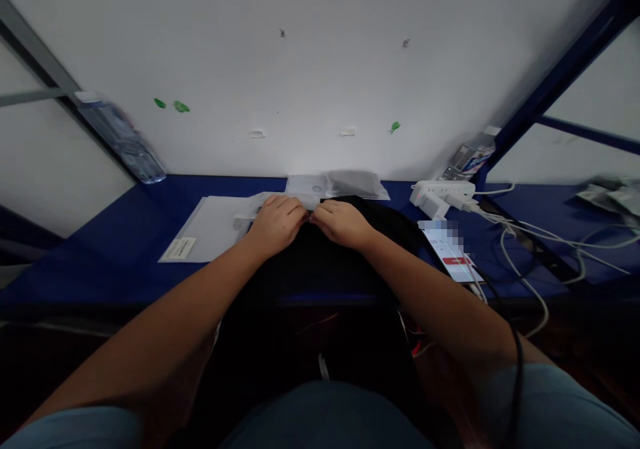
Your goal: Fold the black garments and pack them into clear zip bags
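Note:
A piece of black cloth point(315, 266) lies across the middle of the blue desk and hangs toward its front edge. My left hand point(281, 222) is closed at the cloth's far edge, fingers curled down. Right beside it, my right hand point(341, 222) is closed on the same edge, and the fingertips of both hands nearly meet. What lies under the fingers is mostly hidden. Behind and left of my left hand is a clear plastic bag point(257, 202), partly covering a white sheet or folder point(213, 219) with a label.
Flat plastic packets point(353, 184) lie against the wall. On the right are a white power strip point(443, 192) with plugs and trailing cables, a lit phone point(453, 252) and a water bottle point(470, 154). Another clear bottle point(123, 139) stands at the left partition.

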A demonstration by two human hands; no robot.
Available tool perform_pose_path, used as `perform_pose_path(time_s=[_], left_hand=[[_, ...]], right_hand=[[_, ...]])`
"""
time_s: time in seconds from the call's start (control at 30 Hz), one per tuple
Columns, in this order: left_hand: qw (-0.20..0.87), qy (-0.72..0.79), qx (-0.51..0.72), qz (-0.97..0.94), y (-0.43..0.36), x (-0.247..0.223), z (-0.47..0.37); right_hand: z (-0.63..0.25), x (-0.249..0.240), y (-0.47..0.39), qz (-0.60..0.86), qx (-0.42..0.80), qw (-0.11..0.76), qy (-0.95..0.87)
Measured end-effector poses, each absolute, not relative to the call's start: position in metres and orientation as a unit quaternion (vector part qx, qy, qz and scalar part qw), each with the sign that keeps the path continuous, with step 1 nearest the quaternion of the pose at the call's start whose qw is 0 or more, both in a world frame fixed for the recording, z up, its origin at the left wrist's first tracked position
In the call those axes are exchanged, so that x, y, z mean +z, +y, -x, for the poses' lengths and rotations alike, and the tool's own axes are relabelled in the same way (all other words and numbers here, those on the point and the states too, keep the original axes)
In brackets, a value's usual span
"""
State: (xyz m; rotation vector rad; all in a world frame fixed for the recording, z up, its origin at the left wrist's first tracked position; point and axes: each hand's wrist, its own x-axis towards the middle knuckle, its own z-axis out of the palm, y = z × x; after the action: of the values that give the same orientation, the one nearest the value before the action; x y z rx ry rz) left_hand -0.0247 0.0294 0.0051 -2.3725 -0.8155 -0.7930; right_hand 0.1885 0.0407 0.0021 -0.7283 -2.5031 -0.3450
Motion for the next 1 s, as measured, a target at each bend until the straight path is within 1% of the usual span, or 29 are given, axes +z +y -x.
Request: perform_pose_path(time_s=[0.1, 0.3, 0.5, 0.7, 1.0], left_hand=[[0.262, -0.304, -0.287, 0.870, 0.0288, 0.0056, 0.0248], [0.254, -0.294, -0.294, 0.873, 0.0290, 0.0090, 0.0294], [0.265, -0.284, -0.311, 0.867, 0.0292, 0.0099, 0.0334], [0.243, -0.303, -0.305, 0.870, 0.0292, 0.0087, 0.0313], [0.247, -0.319, -0.275, 0.873, 0.0294, 0.0092, 0.0299]], right_hand=[[-0.1884, 0.0013, 0.0437, 0.248, -0.162, 0.250, -0.922], [-0.1911, 0.0036, 0.0444, 0.275, -0.177, 0.253, -0.910], [-0.1931, 0.0026, 0.0456, 0.232, -0.229, 0.250, -0.912], [-0.1904, 0.0004, 0.0452, 0.217, -0.272, 0.242, -0.906], [-0.1884, 0.0015, 0.0429, 0.250, -0.254, 0.232, -0.905]])
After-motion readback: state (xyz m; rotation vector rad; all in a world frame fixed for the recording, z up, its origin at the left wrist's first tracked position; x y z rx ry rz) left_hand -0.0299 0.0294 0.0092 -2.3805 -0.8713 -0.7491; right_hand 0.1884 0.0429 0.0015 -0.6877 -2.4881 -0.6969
